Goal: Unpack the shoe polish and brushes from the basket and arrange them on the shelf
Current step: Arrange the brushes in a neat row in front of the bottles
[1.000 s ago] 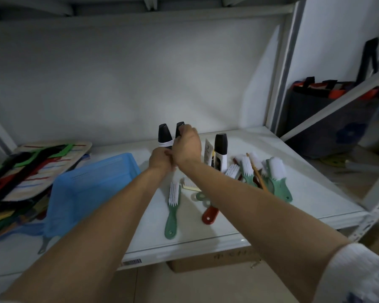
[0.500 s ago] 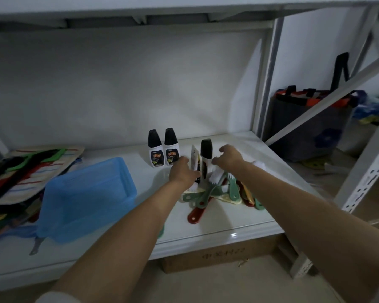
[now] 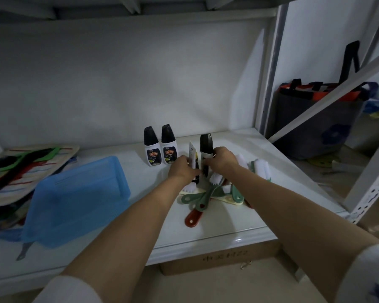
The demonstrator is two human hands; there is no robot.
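Note:
Two white polish bottles with black caps (image 3: 159, 147) stand upright side by side at the back of the white shelf (image 3: 228, 219). Just right of them my left hand (image 3: 182, 169) grips a white and black polish tube (image 3: 193, 155). My right hand (image 3: 221, 159) is closed around a third black-capped polish bottle (image 3: 206, 144). Under and in front of both hands lies a heap of brushes (image 3: 208, 193) with green, red and cream handles and white bristles. The blue plastic basket (image 3: 74, 200) sits tipped over at the left.
A striped fabric bag with green and black straps (image 3: 20, 167) lies at the far left. A shelf upright (image 3: 269, 68) and a diagonal brace (image 3: 328, 97) stand on the right, with a dark tote bag (image 3: 315, 123) behind them. A cardboard box (image 3: 223, 259) sits under the shelf.
One second ago both hands were at the pair of bottles at the back. They have since moved right, and now grip the tube and the third bottle above the brush heap.

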